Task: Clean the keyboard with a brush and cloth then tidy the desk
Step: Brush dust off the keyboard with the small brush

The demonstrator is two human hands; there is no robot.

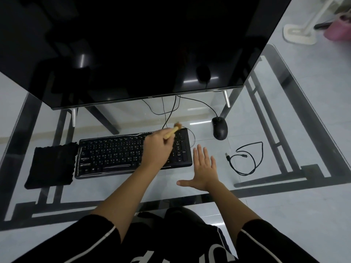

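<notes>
A black keyboard point(117, 154) lies on the glass desk point(209, 188), below the monitor. My left hand point(157, 147) grips a small wooden-handled brush point(39, 130) over the keyboard's right part; the blurred bristles sit at the keyboard's far right corner. My right hand point(204, 168) lies flat on the glass just right of the keyboard, fingers straight and thumb spread. A black cloth point(51, 165) lies flat against the keyboard's left end.
A large dark monitor point(133, 44) fills the back of the desk on two metal feet. A black mouse point(219, 128) sits at the right rear, its cable running under the monitor. A loose black USB cable point(247, 158) coils to the right.
</notes>
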